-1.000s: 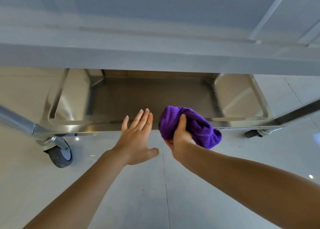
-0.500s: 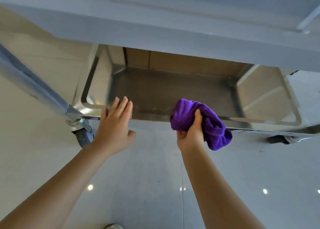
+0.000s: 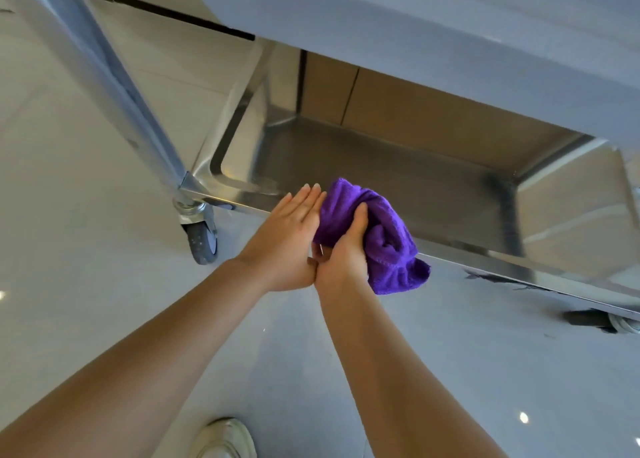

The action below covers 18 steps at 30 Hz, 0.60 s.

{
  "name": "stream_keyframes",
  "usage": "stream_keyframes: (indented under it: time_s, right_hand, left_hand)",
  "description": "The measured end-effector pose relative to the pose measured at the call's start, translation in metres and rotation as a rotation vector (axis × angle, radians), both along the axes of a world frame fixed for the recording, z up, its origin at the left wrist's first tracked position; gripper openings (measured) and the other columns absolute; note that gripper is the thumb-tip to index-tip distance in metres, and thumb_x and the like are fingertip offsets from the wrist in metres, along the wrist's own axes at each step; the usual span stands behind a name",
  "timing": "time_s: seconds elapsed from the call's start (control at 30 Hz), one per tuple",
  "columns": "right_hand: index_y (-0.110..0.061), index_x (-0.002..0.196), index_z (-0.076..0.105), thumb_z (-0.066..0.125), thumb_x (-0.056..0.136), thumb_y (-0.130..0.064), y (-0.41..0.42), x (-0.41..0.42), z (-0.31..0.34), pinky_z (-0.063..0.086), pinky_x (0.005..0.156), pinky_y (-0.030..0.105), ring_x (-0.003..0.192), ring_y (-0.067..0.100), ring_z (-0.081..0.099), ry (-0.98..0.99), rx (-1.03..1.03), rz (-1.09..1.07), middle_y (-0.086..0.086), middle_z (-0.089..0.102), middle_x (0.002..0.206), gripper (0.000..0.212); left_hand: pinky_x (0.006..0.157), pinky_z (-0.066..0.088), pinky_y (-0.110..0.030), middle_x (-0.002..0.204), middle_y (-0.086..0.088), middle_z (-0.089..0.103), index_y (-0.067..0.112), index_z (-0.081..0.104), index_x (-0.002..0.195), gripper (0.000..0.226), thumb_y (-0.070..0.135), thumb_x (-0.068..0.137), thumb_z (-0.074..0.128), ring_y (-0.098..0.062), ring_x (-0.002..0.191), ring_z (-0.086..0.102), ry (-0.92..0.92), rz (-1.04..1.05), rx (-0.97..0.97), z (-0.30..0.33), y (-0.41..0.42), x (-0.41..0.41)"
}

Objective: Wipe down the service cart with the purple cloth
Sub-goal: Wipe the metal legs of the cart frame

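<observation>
Glossy grey floor [image 3: 104, 215] w/ service cart [image 3: 398, 187] on it. Purple cloth [image 3: 381, 236] bunched in right hand [image 3: 341, 260] just above cart's bottom-shelf front rim. Left hand [image 3: 287, 239] flat, fingers straight against cloth, prob. steadying/refolding for next pass.

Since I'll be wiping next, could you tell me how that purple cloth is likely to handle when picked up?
The purple cloth is probably soft and floppy: it bunches in the right hand, one end drooping. It looks plush, so likely light and grippy. The left hand lies flat beside it.
</observation>
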State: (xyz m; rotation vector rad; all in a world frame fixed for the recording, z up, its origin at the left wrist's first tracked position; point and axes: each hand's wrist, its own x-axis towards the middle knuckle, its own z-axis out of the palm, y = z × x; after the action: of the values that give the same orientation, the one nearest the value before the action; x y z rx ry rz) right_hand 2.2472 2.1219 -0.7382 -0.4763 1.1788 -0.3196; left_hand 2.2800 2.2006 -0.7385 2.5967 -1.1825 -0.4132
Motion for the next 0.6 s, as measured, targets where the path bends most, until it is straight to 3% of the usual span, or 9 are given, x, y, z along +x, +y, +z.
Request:
stream_keyframes:
  time_s: [0.2,0.3,0.4,0.5,0.53,0.6]
  right_hand:
    - [-0.026,0.114,0.061,0.063,0.075,-0.059,-0.002,-0.006,-0.003,0.042,0.1,0.039,0.102,0.011,0.061,0.024,0.015,0.195,-0.007,0.067,0.112,0.051]
    - [-0.028,0.109,0.064,0.061,0.072,-0.066,-0.008,-0.012,-0.003,0.044,0.097,0.039,0.103,0.014,0.061,0.037,0.061,0.323,-0.004,0.069,0.107,0.053]
    - [-0.029,0.1,0.069,0.049,0.074,-0.074,-0.021,-0.021,-0.004,0.045,0.086,0.032,0.103,0.012,0.061,-0.033,0.136,0.53,-0.006,0.07,0.108,0.056]
    - [-0.032,0.123,0.057,0.032,0.076,-0.079,-0.046,-0.032,0.001,0.03,0.107,0.047,0.122,0.019,0.046,0.003,0.147,0.836,-0.008,0.055,0.13,0.071]
    - [-0.029,0.131,0.05,0.029,0.076,-0.08,-0.055,-0.035,0.005,0.025,0.106,0.052,0.126,0.023,0.042,0.042,0.131,0.923,-0.005,0.05,0.134,0.078]
    - [-0.021,0.139,0.041,0.031,0.075,-0.081,-0.071,-0.045,0.014,0.032,0.099,0.056,0.127,0.029,0.042,0.145,0.075,1.048,0.001,0.046,0.137,0.088]
  left_hand:
    - [0.116,-0.005,-0.028,0.157,-0.008,-0.005,0.006,-0.008,0.147,0.091,0.018,0.085,0.057,-0.018,0.144,-0.009,0.113,0.059,-0.072,0.004,0.004,-0.002]
    - [0.117,0.015,-0.042,0.154,-0.019,0.016,0.001,0.009,0.146,0.079,0.009,0.077,0.047,-0.028,0.143,0.009,-0.178,0.051,-0.243,-0.005,0.008,-0.022]
    - [0.115,0.018,-0.041,0.147,-0.02,0.033,-0.003,0.022,0.14,0.064,0.011,0.079,0.037,-0.031,0.138,0.026,-0.411,-0.091,-0.233,-0.023,0.001,-0.041]
    - [0.11,0.027,-0.039,0.14,-0.019,0.044,0.0,0.025,0.139,0.067,0.022,0.079,0.049,-0.032,0.132,0.04,-0.519,-0.091,-0.128,-0.034,-0.023,-0.031]
    - [0.108,0.031,-0.039,0.138,-0.018,0.047,0.002,0.025,0.139,0.071,0.027,0.078,0.053,-0.032,0.13,0.043,-0.52,-0.075,-0.111,-0.035,-0.031,-0.025]
    - [0.103,0.039,-0.039,0.135,-0.017,0.051,0.006,0.033,0.139,0.078,0.035,0.074,0.063,-0.031,0.126,0.048,-0.517,-0.046,-0.09,-0.036,-0.045,-0.015]
